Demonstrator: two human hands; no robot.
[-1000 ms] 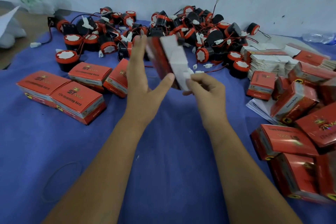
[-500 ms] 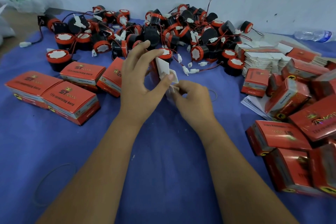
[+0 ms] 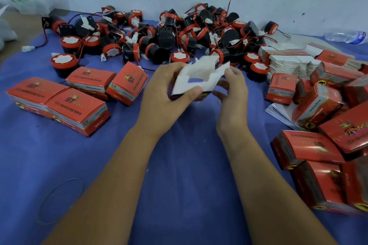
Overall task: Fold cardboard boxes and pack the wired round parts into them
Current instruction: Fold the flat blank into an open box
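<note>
I hold a red cardboard box [image 3: 196, 74] in mid-air over the blue cloth, its white inner flaps spread apart and facing me. My left hand [image 3: 169, 87] grips its left side, thumb across the front flap. My right hand [image 3: 232, 87] pinches the right flap with its fingertips. Behind the box lies a big pile of wired round parts [image 3: 165, 34], black with red rims and white connectors. A stack of flat unfolded boxes [image 3: 286, 61] sits at the back right.
Folded red boxes [image 3: 75, 103] stand in a row at the left, and more lie heaped at the right [image 3: 322, 145]. A plastic bottle [image 3: 346, 37] rests by the wall. A rubber band [image 3: 59, 201] lies on the blue cloth [image 3: 179, 175] near the front left.
The box was turned from edge-on to open side up and its flaps spread out. Both hands dropped lower and shifted right. My view moved a little.
</note>
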